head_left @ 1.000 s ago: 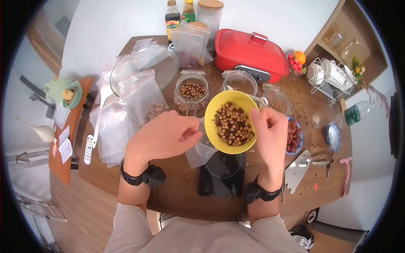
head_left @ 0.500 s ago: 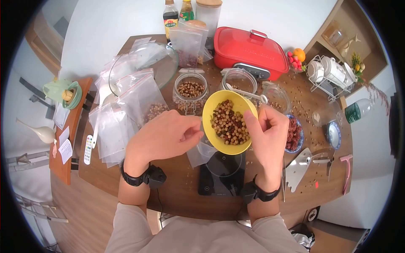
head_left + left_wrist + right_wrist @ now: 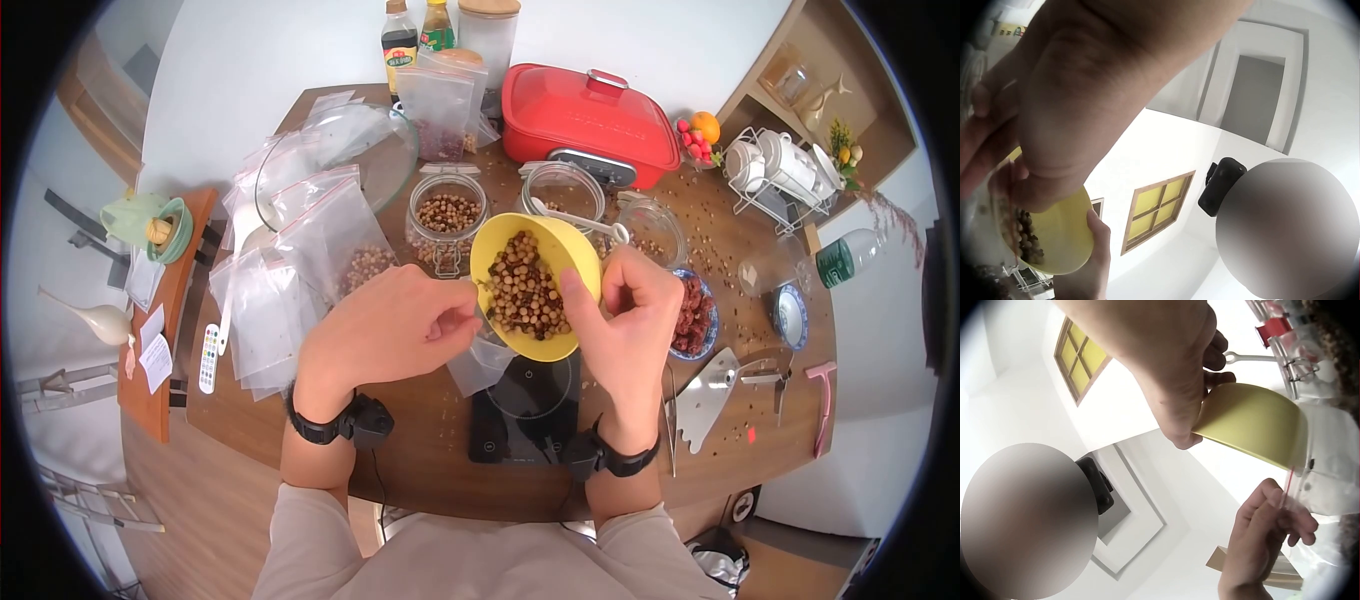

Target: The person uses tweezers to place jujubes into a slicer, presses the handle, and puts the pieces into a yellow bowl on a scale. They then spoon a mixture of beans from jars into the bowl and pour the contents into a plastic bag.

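Observation:
My right hand (image 3: 630,325) grips the yellow bowl (image 3: 572,245) by its right rim, thumb at the inner edge. Tilted to the left, the bowl holds a mix of small round tan and dark brown dried beans or seeds (image 3: 525,295), gathered toward its lower left side. With my left hand (image 3: 395,325) I pinch the top of a clear zip bag (image 3: 1329,456), whose red seal line shows in the right wrist view. The bowl's lip is right at the bag's mouth. Below them, a black kitchen scale (image 3: 520,425) lies on the table, partly covered by the bag.
Behind the bowl stand a filled glass jar (image 3: 445,215) and another jar (image 3: 565,185) with a white spoon (image 3: 590,222) across it. Stacked zip bags (image 3: 260,325) lie left. A blue-rimmed bowl of reddish pieces (image 3: 695,320) and a metal scraper (image 3: 712,405) lie right.
The yellow bowl has moved left and tipped further toward the left hand, with the contents shifting to its lower left side. The left hand has stayed nearly still.

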A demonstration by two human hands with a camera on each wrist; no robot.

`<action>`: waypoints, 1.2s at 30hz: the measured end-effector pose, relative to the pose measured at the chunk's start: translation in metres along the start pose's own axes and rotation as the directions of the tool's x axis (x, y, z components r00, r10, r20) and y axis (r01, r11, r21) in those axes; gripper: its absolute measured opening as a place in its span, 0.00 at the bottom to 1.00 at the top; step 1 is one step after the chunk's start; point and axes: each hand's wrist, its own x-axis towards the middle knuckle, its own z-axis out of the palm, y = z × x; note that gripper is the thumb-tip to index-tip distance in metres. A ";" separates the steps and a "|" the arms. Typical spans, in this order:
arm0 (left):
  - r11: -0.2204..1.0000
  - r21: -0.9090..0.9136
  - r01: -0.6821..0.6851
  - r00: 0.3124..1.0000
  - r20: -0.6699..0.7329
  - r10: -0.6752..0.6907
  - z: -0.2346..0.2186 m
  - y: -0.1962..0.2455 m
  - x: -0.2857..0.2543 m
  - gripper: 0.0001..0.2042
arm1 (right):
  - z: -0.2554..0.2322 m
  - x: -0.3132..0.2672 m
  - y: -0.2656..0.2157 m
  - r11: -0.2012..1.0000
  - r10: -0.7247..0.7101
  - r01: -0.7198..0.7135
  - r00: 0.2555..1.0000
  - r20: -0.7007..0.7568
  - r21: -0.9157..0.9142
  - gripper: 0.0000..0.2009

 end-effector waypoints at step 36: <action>0.999 0.010 -0.036 0.998 -0.049 0.037 0.001 -0.006 0.000 0.08 | 0.003 0.000 0.000 0.984 -0.180 0.181 0.982 -0.056 0.007 0.24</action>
